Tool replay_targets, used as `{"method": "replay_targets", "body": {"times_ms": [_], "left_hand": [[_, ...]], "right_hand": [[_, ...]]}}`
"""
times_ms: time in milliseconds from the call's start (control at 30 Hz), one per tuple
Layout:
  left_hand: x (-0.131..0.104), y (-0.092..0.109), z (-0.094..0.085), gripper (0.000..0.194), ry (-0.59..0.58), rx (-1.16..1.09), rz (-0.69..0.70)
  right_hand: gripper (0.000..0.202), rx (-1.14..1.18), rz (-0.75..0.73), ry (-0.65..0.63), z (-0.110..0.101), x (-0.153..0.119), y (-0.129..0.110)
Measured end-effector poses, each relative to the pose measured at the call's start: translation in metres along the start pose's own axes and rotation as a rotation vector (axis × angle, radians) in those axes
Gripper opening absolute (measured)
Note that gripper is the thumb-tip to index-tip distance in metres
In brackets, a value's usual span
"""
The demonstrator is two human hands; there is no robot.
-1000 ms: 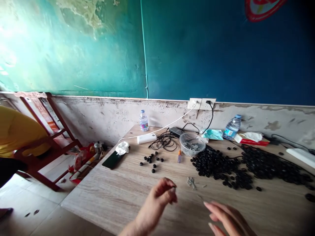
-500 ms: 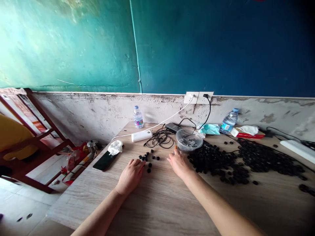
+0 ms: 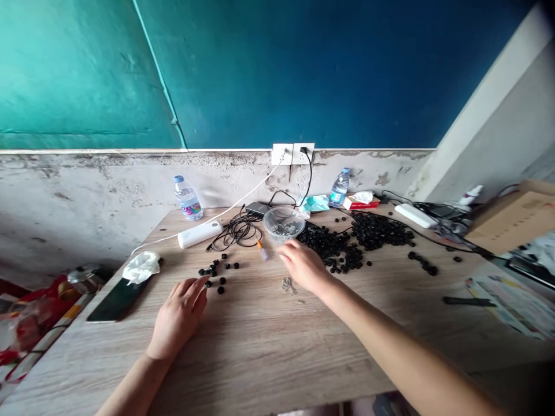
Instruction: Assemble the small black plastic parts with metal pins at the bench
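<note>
My left hand [image 3: 181, 309] rests low over the left of the table, its fingers stretched out and holding nothing that shows. The index fingertip is beside a small round black piece [image 3: 208, 283], and several more black pieces [image 3: 213, 267] lie just beyond. My right hand [image 3: 303, 266] hovers near the front of a clear plastic bowl [image 3: 284, 224] of small metal parts. Its fingers are slightly bent and apart, with nothing visible in them. Left of them lies a screwdriver [image 3: 262, 249] with an orange part. Several screws [image 3: 288, 285] lie under the right hand's near side.
Piles of black pieces [image 3: 329, 245] spread right of the bowl. Black cable [image 3: 240, 228], a white power bank [image 3: 200, 233], a phone [image 3: 115, 300] under crumpled tissue [image 3: 141, 267] and a water bottle [image 3: 188, 199] stand left. A cardboard box [image 3: 515, 219] is far right.
The view has turned to the right. My right hand has moved right, away from the orange screwdriver, and the screws beside it now show. My left hand has drawn slightly back from the black pieces.
</note>
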State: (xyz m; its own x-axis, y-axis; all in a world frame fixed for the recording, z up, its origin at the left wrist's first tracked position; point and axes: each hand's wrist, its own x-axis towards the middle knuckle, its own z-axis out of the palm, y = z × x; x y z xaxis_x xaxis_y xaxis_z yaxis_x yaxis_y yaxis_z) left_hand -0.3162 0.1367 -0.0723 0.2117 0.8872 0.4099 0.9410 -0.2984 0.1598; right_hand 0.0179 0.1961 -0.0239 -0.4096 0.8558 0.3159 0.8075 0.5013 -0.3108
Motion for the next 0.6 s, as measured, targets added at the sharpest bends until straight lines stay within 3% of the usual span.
{"method": "replay_targets", "body": {"times_ms": [100, 200, 367, 467, 600], "left_hand": [[-0.011, 0.026, -0.004, 0.032, -0.015, -0.128, 0.133], [-0.026, 0.074, -0.006, 0.03, -0.138, -0.34, 0.231], [-0.044, 0.159, 0.001, 0.029, -0.265, -0.704, 0.331], [-0.032, 0.186, 0.016, 0.022, -0.264, -0.75, 0.249], [0.017, 0.2, 0.037, 0.022, -0.28, -0.512, 0.149]], "right_hand": [[0.021, 0.013, 0.05, 0.039, -0.02, -0.047, 0.026], [0.019, 0.02, 0.066, 0.035, -0.019, -0.083, 0.045], [0.012, 0.002, 0.032, 0.027, 0.002, -0.093, 0.054], [0.017, -0.031, 0.047, 0.064, 0.007, -0.086, 0.062], [0.021, -0.066, 0.131, 0.153, 0.001, -0.089, 0.088]]}}
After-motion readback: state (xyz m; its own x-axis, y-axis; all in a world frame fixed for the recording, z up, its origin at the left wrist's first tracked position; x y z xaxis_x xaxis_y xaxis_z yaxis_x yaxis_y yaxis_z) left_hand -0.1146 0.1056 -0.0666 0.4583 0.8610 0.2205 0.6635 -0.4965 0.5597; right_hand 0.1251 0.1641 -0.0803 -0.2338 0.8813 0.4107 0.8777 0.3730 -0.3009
